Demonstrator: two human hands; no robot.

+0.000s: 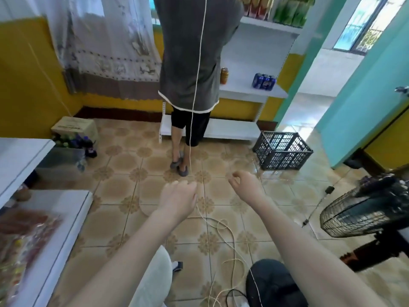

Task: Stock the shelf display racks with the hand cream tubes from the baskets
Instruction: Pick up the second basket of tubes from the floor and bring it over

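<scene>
**Meanwhile, both hands hung empty over the tiled floor**

Both arms reached forward into the lower middle of the frame. The left hand (180, 197) was loosely curled, fingers drawn together, holding nothing that could be made out. The right hand (244, 183) sat just to its right, fingers bent in toward the thumb, also around nothing clearly visible, though a thin cord (198, 69) ran down from the top of the frame and coiled on the floor below the hands.

A dark plastic basket (282, 150) stood on the tiles at right of centre, well apart from both hands; its contents could not be told. No hand cream tubes could be made out. Behind it, in the upper middle, the white shelf rack (245, 93) carried blue cans (264, 82) and an orange can (224, 75). Another person (192, 52) stood facing that rack. A black fan (363, 209) filled the right edge.
</scene>
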